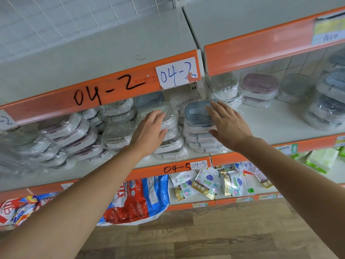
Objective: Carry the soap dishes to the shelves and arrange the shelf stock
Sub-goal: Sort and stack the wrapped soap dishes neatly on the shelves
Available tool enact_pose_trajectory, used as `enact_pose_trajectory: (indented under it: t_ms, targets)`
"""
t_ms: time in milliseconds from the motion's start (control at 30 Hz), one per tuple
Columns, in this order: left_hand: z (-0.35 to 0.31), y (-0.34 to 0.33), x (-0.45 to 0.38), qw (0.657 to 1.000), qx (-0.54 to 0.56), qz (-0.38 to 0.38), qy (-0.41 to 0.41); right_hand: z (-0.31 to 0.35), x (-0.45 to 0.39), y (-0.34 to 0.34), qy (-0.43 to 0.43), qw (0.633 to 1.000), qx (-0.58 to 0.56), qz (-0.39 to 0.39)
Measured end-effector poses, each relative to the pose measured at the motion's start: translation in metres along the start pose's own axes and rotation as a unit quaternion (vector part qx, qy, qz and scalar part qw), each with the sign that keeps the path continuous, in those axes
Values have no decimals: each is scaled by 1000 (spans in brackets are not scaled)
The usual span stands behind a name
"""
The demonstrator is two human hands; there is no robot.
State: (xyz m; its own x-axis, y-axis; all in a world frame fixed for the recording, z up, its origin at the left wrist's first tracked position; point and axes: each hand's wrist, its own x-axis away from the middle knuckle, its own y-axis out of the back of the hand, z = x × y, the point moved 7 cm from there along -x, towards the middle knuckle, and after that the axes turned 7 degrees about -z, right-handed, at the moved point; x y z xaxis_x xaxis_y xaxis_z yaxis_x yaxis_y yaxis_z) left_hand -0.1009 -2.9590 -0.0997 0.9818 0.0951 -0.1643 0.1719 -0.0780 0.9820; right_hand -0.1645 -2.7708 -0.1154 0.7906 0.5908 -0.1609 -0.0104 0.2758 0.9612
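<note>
Reaching into the middle shelf, you had both hands among the wrapped soap dishes. Your left hand lay flat on a clear-lidded dish topping 1 stack, fingers straight and slightly spread, thumb down its front edge; it gripped nothing. Your right hand rested on the blue dish topping the next stack to the right, fingers extended over the lid's right side and thumb against the stack's front. That hand was also spread, not curled round anything.

The 2 stacks stood just beside each other at the right end of the left bay, near the front edge. More dishes, all in clear film, filled the shelf to the left in leaning stacks, some with dark trim. Behind your hands sat a few more, partly hidden by the orange strip of the shelf above, which carried "04-2" in black marker and a white label with the same code in blue.

In the right bay a pink dish sat on another toward the back, with clear ones on either side and a blurred blue-grey stack at the far right.

Below, the strip read "04-5". Under it lay a red-and-blue bag, small gold-and-white pouches and green packs. Wood-pattern floor showed at the bottom.
</note>
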Motion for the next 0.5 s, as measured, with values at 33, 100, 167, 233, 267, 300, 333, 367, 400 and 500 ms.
enact_pose_trajectory:
  t_ms: [33,100,167,233,267,300,333,367,400,500]
  targets:
    - [0,1,1,1000,-2,-2,-2,1,1,0,1,1000,2,1]
    - [-2,2,2,1000,-4,-3,-7,3,3,1,3,1000,4,-3]
    - [-3,4,3,1000,-5,-6,-12,3,6,3,2,1000,3,-10]
    - [-5,6,5,1000,-7,-11,-18,3,11,4,4,1000,7,-9]
    - [-6,8,6,1000,-8,-12,-20,4,13,4,5,1000,11,-8]
    - [-8,9,7,1000,-8,-15,-22,3,16,5,6,1000,16,-7]
    - [-10,11,8,999,-9,-19,-24,3,19,7,7,1000,21,-7]
    - [-12,14,10,999,-11,-25,-24,2,23,9,8,1000,25,-7]
    - [-15,17,12,999,-14,-30,-25,1,26,12,11,1000,28,-8]
    - [-25,21,20,999,-36,-22,-20,-4,35,24,23,999,47,-13]
